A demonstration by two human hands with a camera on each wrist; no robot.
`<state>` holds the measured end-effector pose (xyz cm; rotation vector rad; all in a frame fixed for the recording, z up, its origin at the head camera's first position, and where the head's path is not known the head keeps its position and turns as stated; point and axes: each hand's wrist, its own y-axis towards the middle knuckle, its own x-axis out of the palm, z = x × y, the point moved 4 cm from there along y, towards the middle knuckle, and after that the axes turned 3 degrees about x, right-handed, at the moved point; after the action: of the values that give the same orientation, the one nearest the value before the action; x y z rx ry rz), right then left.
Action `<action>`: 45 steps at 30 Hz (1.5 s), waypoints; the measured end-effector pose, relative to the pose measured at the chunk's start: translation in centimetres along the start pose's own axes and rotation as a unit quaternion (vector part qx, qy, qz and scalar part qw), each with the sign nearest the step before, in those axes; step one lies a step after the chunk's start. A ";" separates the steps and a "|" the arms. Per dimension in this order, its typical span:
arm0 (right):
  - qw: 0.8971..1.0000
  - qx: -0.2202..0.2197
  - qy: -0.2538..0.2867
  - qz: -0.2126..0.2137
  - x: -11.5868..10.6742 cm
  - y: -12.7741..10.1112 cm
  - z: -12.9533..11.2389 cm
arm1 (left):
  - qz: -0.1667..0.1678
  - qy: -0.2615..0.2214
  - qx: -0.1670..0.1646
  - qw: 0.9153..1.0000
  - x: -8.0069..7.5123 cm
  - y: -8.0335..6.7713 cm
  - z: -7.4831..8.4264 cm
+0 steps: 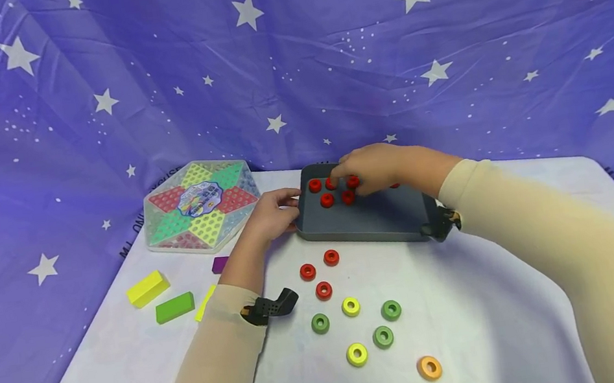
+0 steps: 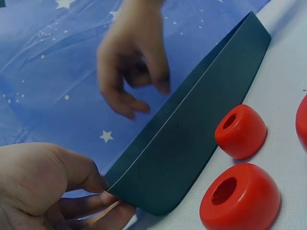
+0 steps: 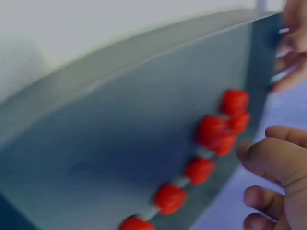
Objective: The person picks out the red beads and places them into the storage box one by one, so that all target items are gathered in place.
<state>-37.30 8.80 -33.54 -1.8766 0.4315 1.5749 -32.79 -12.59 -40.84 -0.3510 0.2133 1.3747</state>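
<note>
My left hand (image 1: 272,215) grips the left end of a dark grey tray (image 1: 387,214). In the left wrist view, its thumb lies on the tray's rim and the other fingers are underneath. Several red ring-shaped beads (image 1: 327,200) sit inside the tray, mostly in its left half. Over them hovers my right hand (image 1: 372,167), partly covering the beads at the back. Its thumb and fingers (image 3: 271,153) are parted and loosely bent in the right wrist view, with nothing visible between them. That view is blurred.
In front of the tray lie loose red beads (image 1: 323,290), yellow beads (image 1: 351,306), green beads (image 1: 383,337) and an orange bead (image 1: 429,368). A hexagonal game box (image 1: 170,227) stands back left. Yellow (image 1: 147,289), green (image 1: 175,307) and purple blocks (image 1: 220,265) lie left. A starry curtain (image 1: 175,53) hangs behind.
</note>
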 end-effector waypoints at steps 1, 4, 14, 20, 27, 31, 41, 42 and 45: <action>1.000 0.002 0.010 0.003 -0.5 -0.6 -0.5 | -0.001 0.000 -0.001 1.000 0.0 0.0 0.0; 0.999 -0.007 0.035 0.005 -1.6 -2.6 -2.4 | -0.004 0.005 0.003 1.000 0.1 0.0 0.2; 0.997 -0.026 0.076 -0.022 1.3 -6.9 -7.1 | -0.001 0.007 0.001 1.000 0.0 0.0 0.2; 0.999 -0.015 0.043 0.009 5.3 -5.9 -8.6 | -0.004 0.004 0.003 1.000 -0.2 -0.2 0.0; 0.998 -0.017 -0.035 0.044 7.2 -4.5 -10.5 | -0.003 0.002 0.010 1.000 -0.2 0.0 -0.1; 0.995 -0.031 -0.071 0.065 7.6 -4.2 -11.3 | -0.007 -0.003 0.009 1.000 0.0 0.1 -0.1; 0.993 -0.062 -0.042 0.096 7.1 -5.0 -11.4 | -0.007 0.004 0.005 1.000 0.1 0.0 0.1; 0.993 -0.061 -0.029 0.094 6.8 -5.2 -11.2 | -0.006 0.004 0.006 1.000 0.0 0.0 0.1; 0.995 -0.054 0.003 0.087 5.9 -6.1 -10.4 | -0.005 0.005 0.007 1.000 0.0 0.2 -0.1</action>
<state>-24.40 7.35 -36.84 -1.9702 0.5350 1.7371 -32.98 -12.63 -40.95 -0.3473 0.2302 1.3619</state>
